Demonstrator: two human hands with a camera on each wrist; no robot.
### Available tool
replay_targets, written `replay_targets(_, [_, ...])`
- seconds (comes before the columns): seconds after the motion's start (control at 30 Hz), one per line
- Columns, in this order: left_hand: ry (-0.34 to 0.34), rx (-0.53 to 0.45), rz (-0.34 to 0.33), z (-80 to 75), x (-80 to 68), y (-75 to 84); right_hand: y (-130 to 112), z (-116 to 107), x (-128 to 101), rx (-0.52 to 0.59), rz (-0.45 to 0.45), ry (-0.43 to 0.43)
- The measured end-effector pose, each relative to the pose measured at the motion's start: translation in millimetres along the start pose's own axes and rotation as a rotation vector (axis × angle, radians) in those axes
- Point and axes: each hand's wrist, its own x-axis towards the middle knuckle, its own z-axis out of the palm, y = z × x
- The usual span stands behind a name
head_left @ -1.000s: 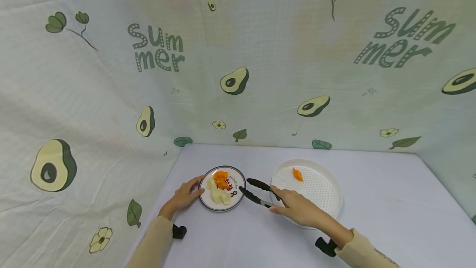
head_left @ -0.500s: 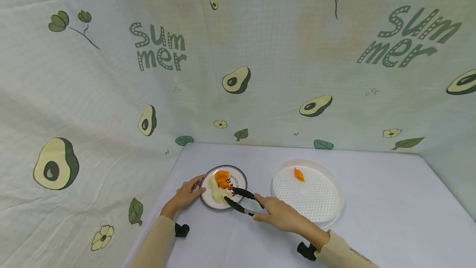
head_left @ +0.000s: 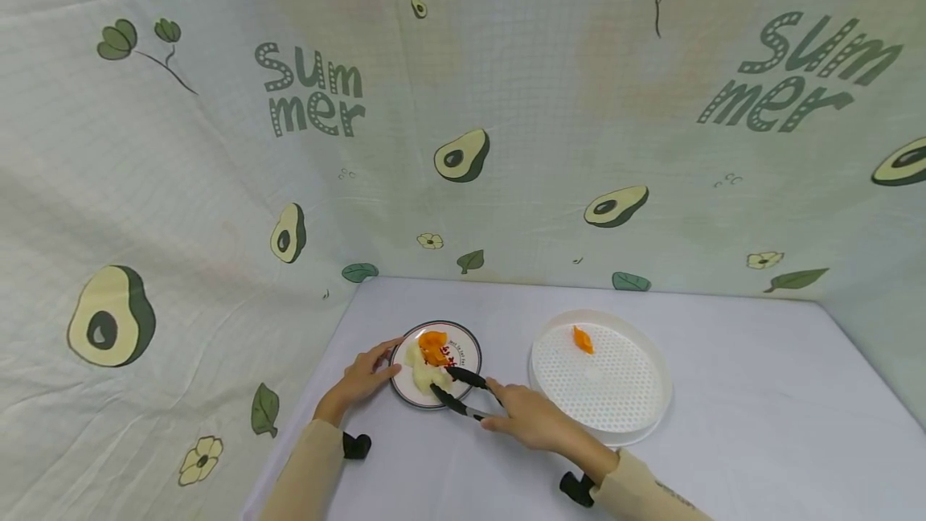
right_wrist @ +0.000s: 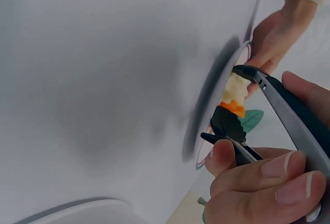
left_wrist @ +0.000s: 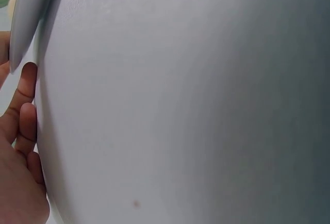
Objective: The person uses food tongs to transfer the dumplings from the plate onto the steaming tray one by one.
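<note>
Near the left of the table, a small round plate [head_left: 469,354] with a dark rim line bears pale yellow, soft-looking food pieces [head_left: 425,375] and an orange food piece [head_left: 434,346]. My left hand [head_left: 358,380] grips the plate's left rim, with thumb and fingers at its edge; in the left wrist view, fingers [left_wrist: 27,87] lie beneath the plate's edge. My right hand [head_left: 531,416] holds black-tipped tongs [head_left: 454,402]. The tongs' arms are spread, and their tips reach over the plate's lower right, right at the pale pieces.
A round white perforated tray [head_left: 600,392] stands to the right, with one small orange piece [head_left: 583,340] near its far side. A pale cloth with printed avocados hangs behind and left of the white table [head_left: 752,392].
My right hand has carried the tongs left, from beside the tray to over the plate, tips now at the pale pieces. My left hand stays at the plate's rim.
</note>
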Motion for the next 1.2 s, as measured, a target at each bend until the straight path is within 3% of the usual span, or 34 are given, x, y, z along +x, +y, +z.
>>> replay_targets(0.43, [-0.03,-0.02,-0.073,0.3,-0.4,0.2,-6.1,3.1,6.7,-0.101,0.032,0.021])
replay_targets(1.2, [-0.024,0.005,-0.077,2.3,-0.1,-2.3,-6.1,-3.7,8.8,-0.122,0.026,0.034])
